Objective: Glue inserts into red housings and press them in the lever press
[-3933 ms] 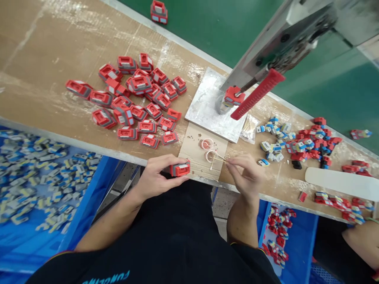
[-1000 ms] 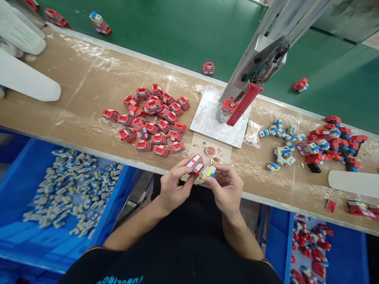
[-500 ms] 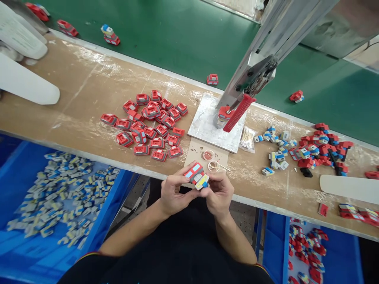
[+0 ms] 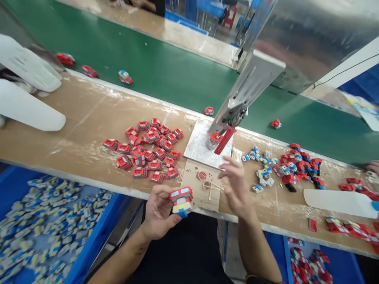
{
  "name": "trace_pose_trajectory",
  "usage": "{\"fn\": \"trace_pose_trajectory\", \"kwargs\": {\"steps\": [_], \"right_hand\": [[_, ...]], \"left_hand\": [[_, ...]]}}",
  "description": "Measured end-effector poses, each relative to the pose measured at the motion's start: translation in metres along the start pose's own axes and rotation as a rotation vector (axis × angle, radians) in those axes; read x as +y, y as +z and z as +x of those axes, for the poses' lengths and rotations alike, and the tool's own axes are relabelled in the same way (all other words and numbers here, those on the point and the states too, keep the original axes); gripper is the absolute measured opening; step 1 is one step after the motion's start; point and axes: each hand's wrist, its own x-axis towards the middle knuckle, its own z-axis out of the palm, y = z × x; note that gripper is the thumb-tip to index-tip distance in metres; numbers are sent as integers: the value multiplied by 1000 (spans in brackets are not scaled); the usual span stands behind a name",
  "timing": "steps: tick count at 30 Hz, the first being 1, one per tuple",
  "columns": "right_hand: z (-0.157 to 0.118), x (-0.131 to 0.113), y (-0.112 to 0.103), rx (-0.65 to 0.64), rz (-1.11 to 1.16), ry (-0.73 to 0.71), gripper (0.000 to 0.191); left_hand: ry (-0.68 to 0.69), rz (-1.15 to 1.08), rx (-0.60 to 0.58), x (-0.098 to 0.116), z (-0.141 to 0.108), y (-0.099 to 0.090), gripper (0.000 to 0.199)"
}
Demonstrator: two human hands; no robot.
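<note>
A toy vehicle piece (image 4: 181, 200), red and grey with a white, yellow and blue part against it, is held between the thumb and fingers of my left hand (image 4: 161, 213) at the table's front edge. My right hand (image 4: 237, 187) is raised with its fingers apart, to the right of a brown cardboard sheet (image 4: 192, 189). On that sheet lie a small red round dish (image 4: 201, 175) and thin sticks (image 4: 211, 188). Behind stands a metal clamp with a red handle (image 4: 225, 141) over a whitish plate (image 4: 194, 144), with a red piece under it.
Red pieces (image 4: 155, 165) are heaped left of the plate. White-blue pieces (image 4: 263, 173) and red-black pieces (image 4: 299, 165) lie right. A green belt (image 4: 166, 67) runs behind. Blue bins (image 4: 114, 205) flank me below. Another person's hand (image 4: 373, 166) shows at the right edge.
My right hand has let go of the toy piece and moved right and up, opening. My left hand keeps the piece, now further left. The camera view has shifted, showing more beyond the belt.
</note>
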Motion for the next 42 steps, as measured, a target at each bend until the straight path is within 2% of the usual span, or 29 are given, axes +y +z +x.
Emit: {"fn": "trace_pose_trajectory", "kwargs": {"steps": [2, 6, 8, 11, 13, 15, 17, 18, 20, 21, 23, 25, 26, 27, 28, 29, 31, 33, 34, 36, 39, 42], "right_hand": [[25, 20, -24, 35, -115, 15, 42], [68, 42, -48, -189, -90, -73, 34], [76, 38, -55, -297, -38, -118, 27], [84, 15, -71, -389, 86, -118, 26], [101, -7, -84, -320, 204, -147, 35], [133, -31, -97, -132, 297, -201, 57], [172, -47, -108, 83, 375, -233, 69], [189, -51, -112, 158, 402, -215, 67], [203, -49, -118, 177, 447, -176, 60], [199, -44, -118, 190, 451, -173, 62], [169, -26, -108, 274, 390, -172, 63], [128, 1, -86, 418, 235, -97, 45], [112, 18, -71, 413, 133, 50, 41], [99, 34, -55, 369, 54, 200, 46], [93, 51, -39, 328, 37, 261, 55], [91, 66, -24, 290, 29, 305, 62], [98, 89, -1, 218, 53, 338, 63], [106, 103, 5, 147, 90, 342, 56], [107, 107, 1, 111, 108, 340, 55], [104, 116, -22, 57, 124, 346, 60], [104, 135, -74, 59, 46, 417, 58], [132, 167, -123, 114, -153, 547, 45]], "left_hand": [[-62, -30, 123, 3, 3, -9, 63], [-180, -50, 280, 14, 8, -20, 80], [-193, -45, 365, 19, 6, -22, 80], [-194, -27, 453, 24, 0, -26, 78], [-213, -15, 476, 25, -3, -29, 78], [-228, -9, 465, 26, -3, -30, 77], [-228, 3, 448, 28, -1, -26, 75], [-225, 12, 444, 29, 0, -24, 74], [-218, 31, 446, 32, 1, -19, 74], [-221, 37, 448, 34, 1, -18, 75], [-234, 32, 465, 37, 2, -21, 78], [-269, 10, 468, 39, 4, -29, 81], [-295, -3, 458, 39, 6, -34, 80], [-318, -15, 447, 39, 9, -39, 78], [-335, -21, 441, 38, 12, -43, 75], [-352, -25, 437, 37, 15, -46, 72], [-383, -28, 438, 35, 20, -50, 71], [-418, -35, 440, 34, 23, -50, 72], [-437, -40, 443, 34, 23, -50, 72], [-461, -52, 476, 35, 20, -49, 71], [-486, -29, 542, 36, 16, -52, 70], [-520, 14, 551, 37, 27, -58, 75]]}}
